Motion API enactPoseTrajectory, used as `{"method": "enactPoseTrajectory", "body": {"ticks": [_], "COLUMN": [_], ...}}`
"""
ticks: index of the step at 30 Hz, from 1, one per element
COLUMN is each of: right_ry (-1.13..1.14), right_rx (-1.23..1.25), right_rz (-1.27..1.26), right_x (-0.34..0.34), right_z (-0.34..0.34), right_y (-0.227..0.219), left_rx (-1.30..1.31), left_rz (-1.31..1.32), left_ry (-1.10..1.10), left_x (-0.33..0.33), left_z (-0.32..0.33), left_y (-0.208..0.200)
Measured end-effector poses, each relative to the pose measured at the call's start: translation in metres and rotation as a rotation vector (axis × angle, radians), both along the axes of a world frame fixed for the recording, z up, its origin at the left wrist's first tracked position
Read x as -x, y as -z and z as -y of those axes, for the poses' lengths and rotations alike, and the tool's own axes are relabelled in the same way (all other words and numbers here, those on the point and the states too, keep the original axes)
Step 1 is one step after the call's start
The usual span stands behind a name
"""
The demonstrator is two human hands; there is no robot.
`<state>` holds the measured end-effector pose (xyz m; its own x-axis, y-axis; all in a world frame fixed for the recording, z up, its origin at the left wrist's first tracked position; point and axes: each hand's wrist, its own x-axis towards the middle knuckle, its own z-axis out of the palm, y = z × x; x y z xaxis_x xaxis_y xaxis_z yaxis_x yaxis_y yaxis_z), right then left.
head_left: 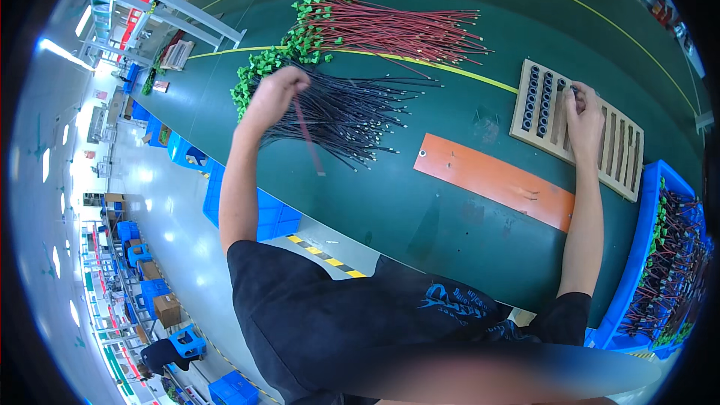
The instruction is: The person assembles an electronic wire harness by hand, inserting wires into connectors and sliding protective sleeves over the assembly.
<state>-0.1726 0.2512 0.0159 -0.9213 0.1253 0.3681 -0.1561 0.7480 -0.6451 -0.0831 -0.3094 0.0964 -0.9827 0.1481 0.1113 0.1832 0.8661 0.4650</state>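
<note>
The left hand (pixel 287 88) grips a red wire (pixel 308 135), which could snag if dragged through the black wires (pixel 341 116) at left, while the right hand (pixel 585 116) pinches a ring (pixel 574 89) at the right-side rack (pixel 550 144), droppable if loosely held.

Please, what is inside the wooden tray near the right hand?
In the wooden tray, dark round parts line the left slots. The right hand hides some of the middle; what it covers cannot be seen.

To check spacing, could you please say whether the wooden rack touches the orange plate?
Apart: the head view shows green table between the wooden rack and orange plate.
</note>
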Motion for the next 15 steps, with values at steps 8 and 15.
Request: {"method": "enactPoseTrajectory", "body": {"ticks": [8,15], "right_ry": [0.008,-0.076], "right_rx": [0.037,0.551], "right_rz": [0.022,-0.123], "right_x": [0.006,0.001], "right_z": [-0.003,-0.018], "right_y": [0.007,0.019], "left_rx": [-0.304,-0.848], "left_rz": [-0.616,-0.371], "left_ry": [-0.178,0.054], "left_x": [0.005,0.025], "left_z": [0.049,-0.016], "left_y": [-0.064,-0.108]}}
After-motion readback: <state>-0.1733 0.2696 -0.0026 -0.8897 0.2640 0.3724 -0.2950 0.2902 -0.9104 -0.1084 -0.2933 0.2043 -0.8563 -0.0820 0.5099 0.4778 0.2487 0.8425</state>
